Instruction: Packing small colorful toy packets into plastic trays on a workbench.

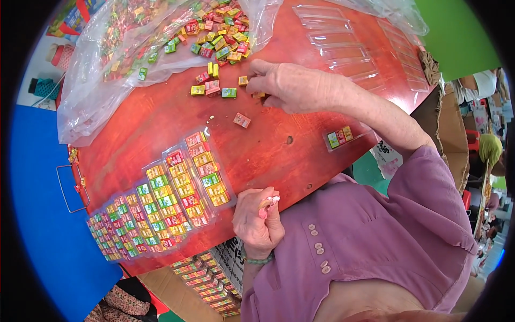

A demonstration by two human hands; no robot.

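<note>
My right hand (292, 88) reaches over the table among small loose boxes, thumb and forefinger closed around a small yellow-orange box (258, 95) that is partly hidden. A single yellow box (243, 80) lies beside its fingertips, and a pink box (241, 120) lies closer to me. Farther left are a green box (229, 93) and a few pink and yellow ones. Near the table's front edge my left hand (257, 222) is closed, with something pink and white (266, 208) at its fingertips that I cannot make out. Beside it is a clear tray (222, 182) filled with small coloured boxes.
More filled trays (161, 196) stand in a row to the left. A clear plastic bag (91, 102) with a heap of small boxes (220, 35) covers the far side. Clear trays (338, 43) lie far right; a partly filled tray (348, 140) is at the right edge.
</note>
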